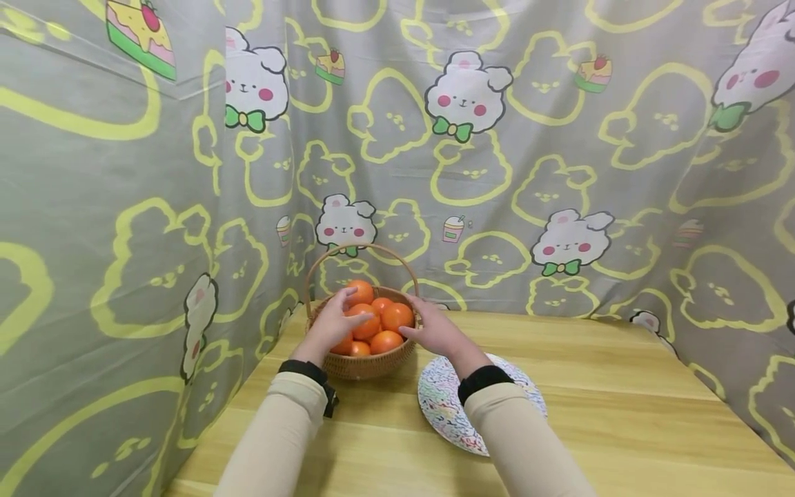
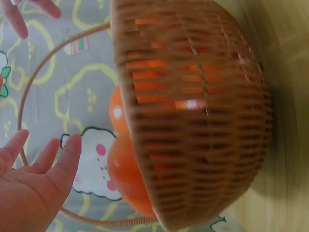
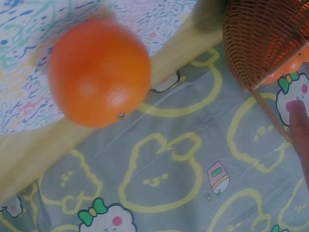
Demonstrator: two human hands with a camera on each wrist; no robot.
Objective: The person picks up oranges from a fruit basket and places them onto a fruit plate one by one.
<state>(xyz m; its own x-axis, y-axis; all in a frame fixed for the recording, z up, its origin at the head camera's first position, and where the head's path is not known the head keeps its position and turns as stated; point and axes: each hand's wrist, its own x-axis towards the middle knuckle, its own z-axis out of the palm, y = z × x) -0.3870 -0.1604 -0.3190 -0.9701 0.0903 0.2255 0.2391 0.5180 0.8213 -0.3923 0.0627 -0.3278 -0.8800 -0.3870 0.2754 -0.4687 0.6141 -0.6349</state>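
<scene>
So from where I'm standing: wicker basket (image 1: 366, 367) of oranges (image 1: 386, 342) on the wooden table (image 1: 627, 393), scribble-patterned plate (image 1: 442, 407) at its 4 o'clock. Left hand (image 1: 333, 324) hangs over the basket's 9 o'clock side, right hand (image 1: 437, 333) at 3 o'clock, fingers spread on both, nothing gripped afaict. The fruit looks firm with some heft, and that shiny skin's probably slippery. I'd cup each one round its middle, no hard squeezing or it'll bruise. Hard to see: lower oranges are buried, the right forearm (image 1: 528, 435) covers part of the plate, and a loose orange (image 3: 99, 72), seemingly on it, only shows in the right wrist view. Can't tell if the right fingertips touch the rim.
</scene>
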